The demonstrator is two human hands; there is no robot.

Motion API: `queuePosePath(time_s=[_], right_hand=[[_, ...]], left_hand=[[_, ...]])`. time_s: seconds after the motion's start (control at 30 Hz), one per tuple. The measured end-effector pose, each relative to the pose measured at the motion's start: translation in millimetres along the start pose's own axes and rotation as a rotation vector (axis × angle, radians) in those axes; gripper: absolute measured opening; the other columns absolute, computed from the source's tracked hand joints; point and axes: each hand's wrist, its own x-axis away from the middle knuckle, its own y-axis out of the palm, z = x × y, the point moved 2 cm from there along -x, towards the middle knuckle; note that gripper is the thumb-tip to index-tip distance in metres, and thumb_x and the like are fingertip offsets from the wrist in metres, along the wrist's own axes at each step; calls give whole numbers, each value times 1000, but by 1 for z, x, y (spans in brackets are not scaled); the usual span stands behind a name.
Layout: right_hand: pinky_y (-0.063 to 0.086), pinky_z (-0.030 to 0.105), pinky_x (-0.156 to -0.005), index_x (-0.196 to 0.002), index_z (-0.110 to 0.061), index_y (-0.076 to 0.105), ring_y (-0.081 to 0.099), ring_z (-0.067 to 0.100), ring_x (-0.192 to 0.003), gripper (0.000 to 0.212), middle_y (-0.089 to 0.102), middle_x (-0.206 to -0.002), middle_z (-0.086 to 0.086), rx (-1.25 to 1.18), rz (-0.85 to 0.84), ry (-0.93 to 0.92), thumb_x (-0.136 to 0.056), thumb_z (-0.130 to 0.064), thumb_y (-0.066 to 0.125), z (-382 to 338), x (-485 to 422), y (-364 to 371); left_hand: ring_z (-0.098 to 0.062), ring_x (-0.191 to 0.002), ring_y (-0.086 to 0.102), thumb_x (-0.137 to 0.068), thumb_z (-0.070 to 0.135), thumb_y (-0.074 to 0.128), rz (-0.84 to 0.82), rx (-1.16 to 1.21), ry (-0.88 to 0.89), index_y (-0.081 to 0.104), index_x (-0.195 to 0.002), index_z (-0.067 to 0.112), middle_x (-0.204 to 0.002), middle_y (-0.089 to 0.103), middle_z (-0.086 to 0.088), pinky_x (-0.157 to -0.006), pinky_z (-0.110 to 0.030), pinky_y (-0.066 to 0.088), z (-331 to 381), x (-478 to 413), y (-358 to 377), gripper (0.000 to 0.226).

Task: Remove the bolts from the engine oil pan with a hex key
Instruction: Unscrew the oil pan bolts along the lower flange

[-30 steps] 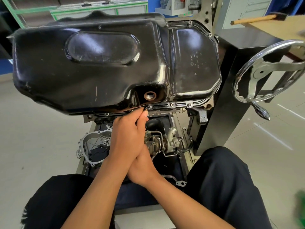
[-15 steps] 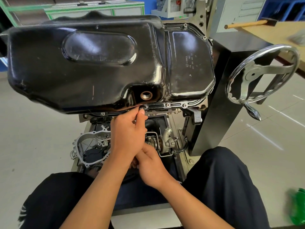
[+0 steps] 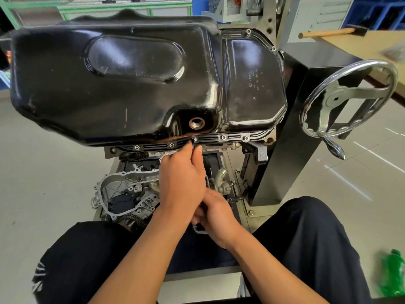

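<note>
1. The hex key (image 3: 194, 146) is in the middle of our view. Its tip sits in a bolt (image 3: 194, 139) on the near rim of the oil pan (image 3: 131, 88).
2. Our left hand (image 3: 182, 178) reaches up from 6 o'clock of that bolt. Its thumb and first finger are squeezed together on the thin black key, just under the bolt.
3. Our right hand (image 3: 218, 216) is at 5 o'clock of the left hand and touches it. Its fingers are tucked under the left hand, so we cannot tell if they hold anything.
4. The oil pan is big, black and shiny. It spreads from the bolt out to 9, 12 and 2 o'clock. A round drain hole (image 3: 196, 123) sits just at 12 o'clock of the bolt.
5. We see other bolts (image 3: 171, 145) in the same rim, two at 9 o'clock of the key and two at 3 o'clock.
6. Under the pan, a silver cover (image 3: 118, 191) lies at 7 o'clock and a small bent pipe (image 3: 221, 173) at 5 o'clock.
7. A black stand (image 3: 291, 132) is at 3 o'clock, just beside the pan. A shiny handwheel (image 3: 348, 99) is on its far side.
8. A hammer (image 3: 328, 32) with a wooden handle lies on a table at 1 o'clock.
9. A blurry green bottle (image 3: 393, 273) is on the floor at 4 o'clock. Our legs in dark trousers (image 3: 306, 242) are at 6 o'clock.
</note>
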Motion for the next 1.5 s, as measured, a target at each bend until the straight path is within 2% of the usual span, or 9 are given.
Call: queuePosePath(time_s=[0.17,0.47,0.57,0.73,0.83,1.0,1.23,1.4,1.5], right_hand=[[22,27,-52,-58,-22,43,23,13,-48,49,25,-53,-2,-112,36,114,-104,-39,47,-13,4,-8],[22,21,-41,-49,-27,46,24,10,-44,54,32,-53,-8,71,106,305,-91,-59,58,-38,9,-14],[20,20,-39,-44,-26,48,22,10,-43,58,32,-51,-8,104,115,295,-90,-59,62,-47,8,-21],[24,20,-38,-49,-25,47,24,11,-40,50,32,-46,-6,213,261,86,-89,-46,69,-88,4,-47],[24,23,-45,-51,-26,45,25,10,-43,52,29,-50,-8,92,281,-64,-102,-36,53,-112,-1,-52],[32,21,-47,-72,-16,57,34,11,-48,46,35,-54,-6,-139,245,-142,-107,-35,34,-119,-2,-47],[36,23,-48,-64,-24,59,46,11,-50,44,56,-61,-2,244,438,-312,-104,-28,42,-114,-2,-47],[42,21,-49,-64,-25,63,49,11,-53,46,61,-63,0,210,382,-418,-105,-22,44,-109,1,-46],[42,21,-50,-74,-17,60,50,12,-51,39,61,-63,1,97,377,-396,-107,-20,41,-107,2,-44]], left_hand=[[-8,-44,36,-101,28,52,6,-49,-19,27,-60,30,-48,40,10,-50,-26,27,7,1,0,48],[-17,-56,65,-97,28,59,-25,39,-106,51,-62,10,-52,63,0,-60,-28,47,2,-6,3,40],[-12,-58,71,-97,24,61,-55,389,-332,67,-73,4,-64,72,-1,-55,-35,60,-1,-6,5,31],[-19,-81,76,-100,18,58,-169,933,-586,71,-89,12,-87,78,-5,-64,-22,58,13,-8,5,17],[-24,-90,75,-97,13,60,-121,1196,-718,69,-97,6,-97,77,-11,-70,-24,59,23,-9,10,12],[-25,-93,75,-95,12,61,22,1558,-977,65,-109,-1,-101,76,-16,-73,-25,61,36,-5,21,19],[-24,-91,75,-94,12,63,141,1428,-901,69,-97,3,-96,77,-12,-70,-22,59,39,1,27,11],[-22,-90,75,-97,11,60,164,1380,-860,69,-95,5,-92,78,-9,-68,-21,58,38,4,27,11],[-21,-92,75,-98,13,59,157,1243,-689,69,-91,7,-91,78,-5,-67,-21,57,42,9,26,14]])
